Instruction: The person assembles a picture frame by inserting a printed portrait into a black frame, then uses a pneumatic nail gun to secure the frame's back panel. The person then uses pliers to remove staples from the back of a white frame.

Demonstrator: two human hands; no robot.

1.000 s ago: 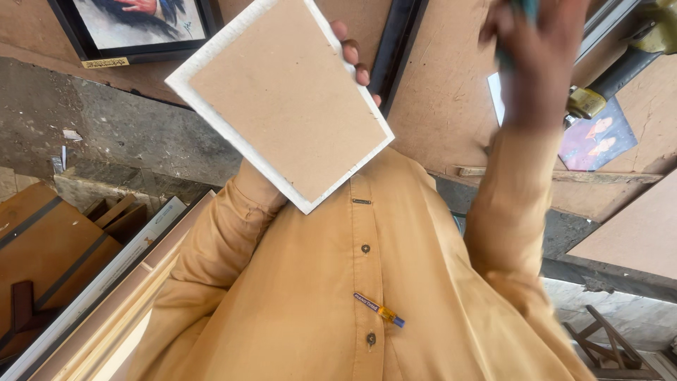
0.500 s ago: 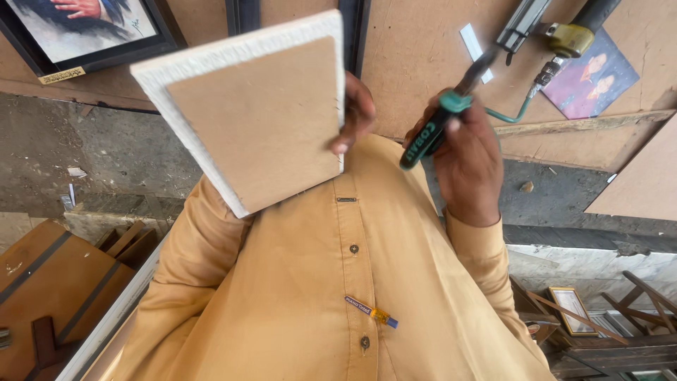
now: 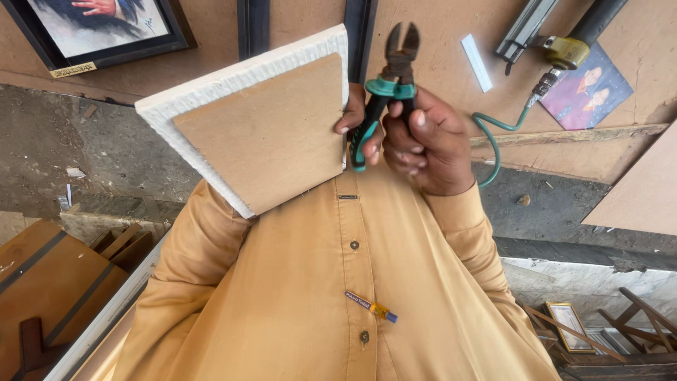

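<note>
- The right hand (image 3: 427, 144) was closed around the teal-and-black handles of a pair of cutting pliers (image 3: 384, 85), fingers curled and knuckles toward the camera, the tool's dark jaws pointing up and slightly parted.
- The left hand (image 3: 352, 113) was mostly hidden behind a white-edged frame (image 3: 257, 127) shown from its brown board backing; only its fingertips showed, wrapped over the frame's right edge and gripping it.
- The two hands sat close together, the left fingertips just beside the pliers' handles; whether they touched could not be told.
- The frame was tilted, its lower corner near the chest, to the left of the pliers.
- Both forearms in tan sleeves (image 3: 465, 233) rose from the body, elbows bent, hands raised in front of the chest.
- A small screwdriver (image 3: 371, 307) with a blue-and-yellow handle lay against the shirt front.
- Beyond, on the brown board surface (image 3: 437, 42), lay a green coiled hose (image 3: 493, 137) with a brass fitting, a photo print (image 3: 585, 88), and a dark-framed picture (image 3: 106, 28).
</note>
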